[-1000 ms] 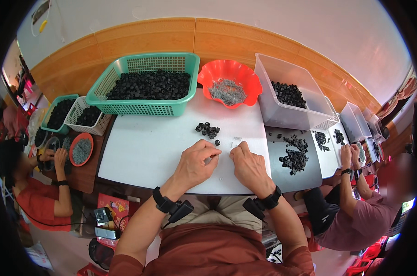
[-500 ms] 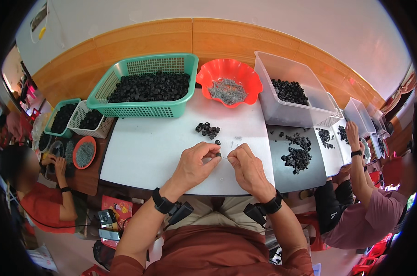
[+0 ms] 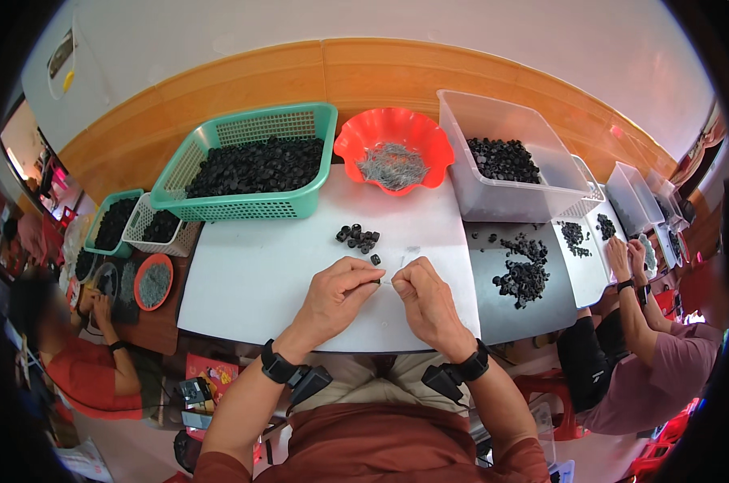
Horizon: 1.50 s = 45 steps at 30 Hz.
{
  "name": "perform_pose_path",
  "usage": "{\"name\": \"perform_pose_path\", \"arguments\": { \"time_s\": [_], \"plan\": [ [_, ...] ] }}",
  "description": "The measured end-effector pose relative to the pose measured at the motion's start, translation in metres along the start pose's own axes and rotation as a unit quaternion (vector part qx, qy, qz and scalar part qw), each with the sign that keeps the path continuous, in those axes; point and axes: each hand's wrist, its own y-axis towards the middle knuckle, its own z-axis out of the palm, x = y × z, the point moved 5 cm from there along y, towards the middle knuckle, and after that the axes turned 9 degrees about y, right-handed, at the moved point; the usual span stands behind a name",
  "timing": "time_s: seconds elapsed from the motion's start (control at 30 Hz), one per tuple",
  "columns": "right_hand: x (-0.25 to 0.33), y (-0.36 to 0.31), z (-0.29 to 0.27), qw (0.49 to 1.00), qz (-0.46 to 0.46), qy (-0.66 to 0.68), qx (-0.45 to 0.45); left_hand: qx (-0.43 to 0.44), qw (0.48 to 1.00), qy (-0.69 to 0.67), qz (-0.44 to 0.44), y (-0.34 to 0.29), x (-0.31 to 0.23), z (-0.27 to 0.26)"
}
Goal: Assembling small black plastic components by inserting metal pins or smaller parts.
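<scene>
Orange wall trim (image 3: 380,72) backs white worktop (image 3: 235,282). L hand (image 3: 338,296) pinches sm. black part (image 3: 378,281); R hand (image 3: 425,299), apart but v. near, apparently pinches thin pin (image 3: 388,282). Tip grips prob. suit tiny pcs. Arced round, prob. for easy reach: green basket (image 3: 247,211) 10–11 o'clock of black part, red bowl (image 3: 388,123) 12, clear bin (image 3: 501,203) 1–2.

Pale wall (image 3: 364,20) | orange tile band (image 3: 260,76) | pinkish floor (image 3: 139,451) | red stool (image 3: 551,384)
</scene>
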Motion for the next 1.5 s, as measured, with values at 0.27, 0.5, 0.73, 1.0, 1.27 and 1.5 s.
{"name": "perform_pose_path", "arguments": {
  "time_s": [0.27, 0.5, 0.73, 1.0, 1.27, 1.5],
  "plan": [
    [0.001, 0.0, -0.002, 0.999, -0.004, 0.034, -0.012, 0.022, 0.997, -0.067, -0.036, -0.001, 0.009, 0.002],
    [0.001, -0.002, -0.001, 0.998, -0.007, 0.061, -0.018, 0.03, 0.97, -0.198, -0.135, -0.005, 0.021, 0.006],
    [0.0, -0.002, 0.001, 0.997, -0.009, 0.074, -0.02, 0.052, 0.929, -0.336, -0.145, -0.006, 0.022, 0.009],
    [0.0, -0.003, 0.003, 0.997, -0.009, 0.081, -0.01, 0.06, 0.923, -0.348, -0.15, -0.006, 0.022, 0.011],
    [0.0, -0.005, 0.002, 0.996, -0.022, 0.081, -0.014, 0.061, 0.92, -0.355, -0.155, -0.005, 0.018, 0.012],
    [-0.002, -0.005, 0.002, 0.996, -0.015, 0.08, -0.023, 0.063, 0.915, -0.366, -0.157, -0.006, 0.015, 0.013]
  ]
}}
